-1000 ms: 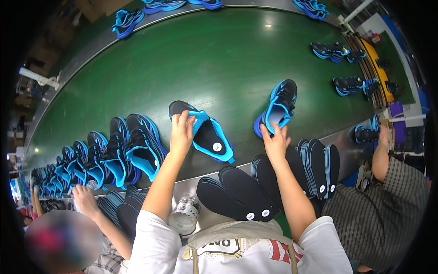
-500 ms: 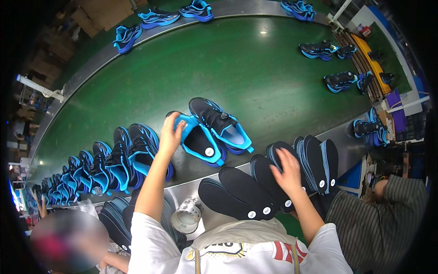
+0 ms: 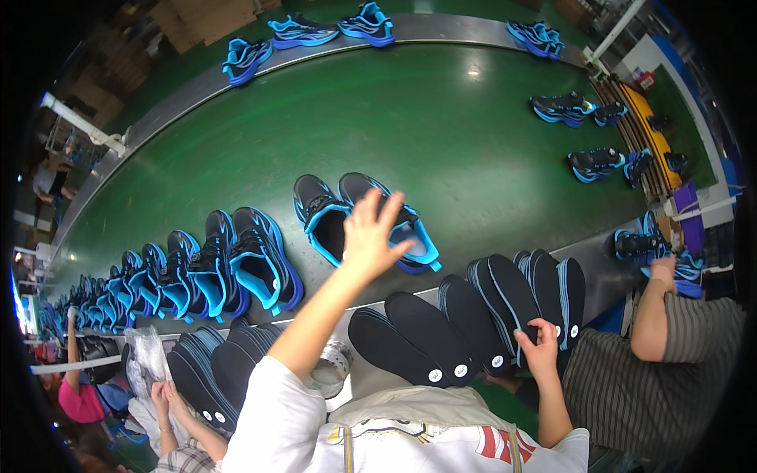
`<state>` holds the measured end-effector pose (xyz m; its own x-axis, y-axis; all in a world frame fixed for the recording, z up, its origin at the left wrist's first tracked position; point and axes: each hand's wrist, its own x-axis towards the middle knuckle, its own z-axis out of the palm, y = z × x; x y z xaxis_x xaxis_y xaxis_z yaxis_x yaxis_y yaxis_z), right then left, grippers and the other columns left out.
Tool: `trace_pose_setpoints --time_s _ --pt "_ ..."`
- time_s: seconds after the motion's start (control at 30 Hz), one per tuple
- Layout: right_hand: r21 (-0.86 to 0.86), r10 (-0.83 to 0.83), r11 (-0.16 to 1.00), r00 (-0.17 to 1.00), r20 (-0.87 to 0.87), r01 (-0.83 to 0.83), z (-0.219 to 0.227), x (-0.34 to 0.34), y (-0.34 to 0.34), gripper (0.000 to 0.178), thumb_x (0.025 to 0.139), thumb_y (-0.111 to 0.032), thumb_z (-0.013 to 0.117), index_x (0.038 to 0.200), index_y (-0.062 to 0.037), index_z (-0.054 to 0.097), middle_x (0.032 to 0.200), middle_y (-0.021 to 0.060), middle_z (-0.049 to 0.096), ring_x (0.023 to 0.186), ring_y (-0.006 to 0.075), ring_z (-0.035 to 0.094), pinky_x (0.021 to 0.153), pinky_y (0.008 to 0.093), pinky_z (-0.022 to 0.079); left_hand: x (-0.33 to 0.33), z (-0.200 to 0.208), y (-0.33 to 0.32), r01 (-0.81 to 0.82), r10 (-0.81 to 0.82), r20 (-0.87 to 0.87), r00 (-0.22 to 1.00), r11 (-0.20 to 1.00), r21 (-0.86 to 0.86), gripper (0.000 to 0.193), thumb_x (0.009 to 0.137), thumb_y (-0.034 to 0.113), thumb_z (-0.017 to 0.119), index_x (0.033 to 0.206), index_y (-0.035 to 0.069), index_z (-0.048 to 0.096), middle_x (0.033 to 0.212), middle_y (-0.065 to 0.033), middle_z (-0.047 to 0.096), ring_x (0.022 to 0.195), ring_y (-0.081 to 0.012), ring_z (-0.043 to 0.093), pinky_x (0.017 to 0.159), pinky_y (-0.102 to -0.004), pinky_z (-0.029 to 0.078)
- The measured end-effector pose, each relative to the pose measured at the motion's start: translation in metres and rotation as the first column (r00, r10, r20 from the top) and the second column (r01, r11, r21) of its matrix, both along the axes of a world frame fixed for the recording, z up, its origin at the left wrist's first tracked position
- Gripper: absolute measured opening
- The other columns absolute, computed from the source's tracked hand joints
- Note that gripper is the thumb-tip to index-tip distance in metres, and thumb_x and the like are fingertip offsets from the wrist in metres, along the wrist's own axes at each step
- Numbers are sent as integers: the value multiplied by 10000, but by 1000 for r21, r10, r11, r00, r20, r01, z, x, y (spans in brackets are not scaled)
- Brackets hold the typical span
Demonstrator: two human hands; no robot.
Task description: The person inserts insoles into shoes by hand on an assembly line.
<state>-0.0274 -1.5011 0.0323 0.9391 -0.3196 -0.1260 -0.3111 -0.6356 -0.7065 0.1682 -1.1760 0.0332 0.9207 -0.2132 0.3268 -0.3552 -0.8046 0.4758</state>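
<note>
A black-and-blue pair of sneakers stands on the green work surface in front of me: a left sneaker (image 3: 314, 193) and a right sneaker (image 3: 426, 251). My left hand (image 3: 369, 240) is over the right sneaker's opening, fingers spread, hiding part of it; whether it touches is unclear. Inside that opening a pale insole shows. At the metal edge lie stacks of black insoles (image 3: 426, 323) with light blue sides and round white heel stickers. My right hand (image 3: 542, 351) has curled fingers closed at the heel end of a black insole (image 3: 514, 288), which sits apart from its stack.
A row of sneakers (image 3: 260, 252) runs left along the belt, with more insoles (image 3: 201, 370) below it. A clear roll (image 3: 331, 366) sits by my left arm. Co-workers are at both sides; one's forearm (image 3: 653, 303) reaches toward sneakers (image 3: 635, 243) at right.
My left hand has moved right from the left sneaker to the right one. The left sneaker has turned and shifted away. My right hand has lowered toward the insole's heel.
</note>
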Motion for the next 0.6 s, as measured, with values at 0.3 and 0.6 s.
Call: trace_pose_setpoints --time_s 0.3,0.6 --pt "686 168 727 963 -209 22 85 130 39 180 805 -131 597 797 49 594 632 88 584 509 138 571 459 237 468 38 -47 3 -438 138 -498 856 706 -557 413 824 281 583 1104 -10 495 784 -72 594 700 -134 552 630 -274 438" --pt "317 625 780 653 -427 -539 66 212 115 219 715 -154 633 687 63 620 622 171 598 528 239 584 509 321 483 55 -68 -17 -430 -179 -525 832 390 -814 359 846 287 566 1030 -21 584 918 -39 605 854 -89 527 773 -213 402"
